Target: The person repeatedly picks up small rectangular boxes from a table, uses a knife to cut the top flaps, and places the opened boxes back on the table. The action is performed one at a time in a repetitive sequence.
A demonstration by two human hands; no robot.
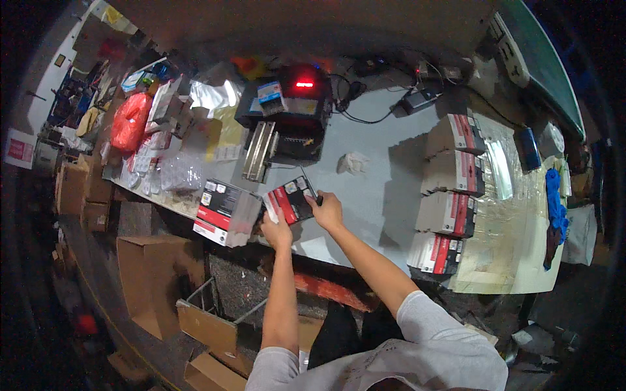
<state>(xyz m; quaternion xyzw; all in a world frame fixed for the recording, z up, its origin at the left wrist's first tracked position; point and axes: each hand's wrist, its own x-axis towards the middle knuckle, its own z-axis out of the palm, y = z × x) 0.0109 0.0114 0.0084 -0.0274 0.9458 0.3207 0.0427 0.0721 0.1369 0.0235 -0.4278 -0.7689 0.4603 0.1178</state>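
Observation:
Between my two hands is a flat red, black and white carton [291, 200], tilted slightly over the front of the table. My left hand [278, 231] grips its lower left edge, thumb on top. At its right side, my right hand [325, 211] pinches the carton's edge; the fingertips beneath are hidden. A thin dark edge rises from beside the right thumb; what it belongs to cannot be made out. Just left of my left hand lies a thick stack of similar flat cartons [225, 212] at the table's front edge.
A black machine [303, 107] with a red lit display and metal rails [261, 151] stands behind my hands. Stacked cartons [450, 166] line the right side. Crumpled tissue [353, 163], cables and a red plastic bag [130, 122] lie around. Open cardboard boxes [153, 277] stand below left.

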